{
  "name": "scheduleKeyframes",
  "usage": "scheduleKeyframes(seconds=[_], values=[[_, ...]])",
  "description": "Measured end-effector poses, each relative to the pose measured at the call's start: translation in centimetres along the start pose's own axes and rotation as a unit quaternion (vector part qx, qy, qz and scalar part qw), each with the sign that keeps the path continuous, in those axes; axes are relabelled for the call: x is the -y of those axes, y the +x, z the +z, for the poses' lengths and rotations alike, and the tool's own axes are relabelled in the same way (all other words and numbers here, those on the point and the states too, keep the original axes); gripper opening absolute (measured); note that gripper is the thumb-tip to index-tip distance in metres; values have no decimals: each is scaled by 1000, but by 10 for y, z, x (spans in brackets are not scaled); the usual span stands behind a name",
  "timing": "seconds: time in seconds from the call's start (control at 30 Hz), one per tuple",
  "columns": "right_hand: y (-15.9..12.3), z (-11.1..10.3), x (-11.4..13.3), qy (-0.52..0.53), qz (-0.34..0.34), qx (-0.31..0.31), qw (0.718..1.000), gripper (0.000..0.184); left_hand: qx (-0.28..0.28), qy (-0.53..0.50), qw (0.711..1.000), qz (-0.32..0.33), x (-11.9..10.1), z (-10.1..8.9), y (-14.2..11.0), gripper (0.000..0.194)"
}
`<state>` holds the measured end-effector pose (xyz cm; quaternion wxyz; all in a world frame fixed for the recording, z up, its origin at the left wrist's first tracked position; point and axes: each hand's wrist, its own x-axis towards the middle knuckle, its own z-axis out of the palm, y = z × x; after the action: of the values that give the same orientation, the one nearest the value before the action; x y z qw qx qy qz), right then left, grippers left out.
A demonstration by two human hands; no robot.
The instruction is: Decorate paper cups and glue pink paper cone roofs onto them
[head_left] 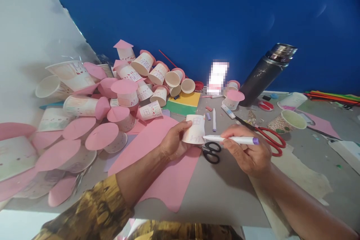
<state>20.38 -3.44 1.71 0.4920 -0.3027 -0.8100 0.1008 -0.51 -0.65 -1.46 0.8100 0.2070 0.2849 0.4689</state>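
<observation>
Head: left hand (174, 141) holds one cup (194, 130), right hand (251, 155) one marker (242, 140).

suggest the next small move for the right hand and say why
Probably extend the zigzag along the paper cup: the right hand holds the marker with its tip by the line's end, while the left hand holds the cup.

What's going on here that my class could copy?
A person's left-hand grip holds an upside-down white paper cup bearing a drawn purple window and zigzag line. The right-hand grip holds a slim white, purple-ended marker, its tip at or near the cup's lower edge. Pink-topped white paper cups crowd the left side.
</observation>
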Motion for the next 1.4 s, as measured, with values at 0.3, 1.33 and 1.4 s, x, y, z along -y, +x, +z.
scheduleKeyframes(seconds=[0.3,1.33,1.4], values=[[-1,-2,0,58,30,17,998,8,45,-47,998,-27,4,-1,-2,48],[-5,2,-1,73,33,11,997,9,21,-66,997,-42,3,2,-5,45],[-6,2,-1,58,49,-9,997,8,33,-76,995,-51,3,2,-5,47]])
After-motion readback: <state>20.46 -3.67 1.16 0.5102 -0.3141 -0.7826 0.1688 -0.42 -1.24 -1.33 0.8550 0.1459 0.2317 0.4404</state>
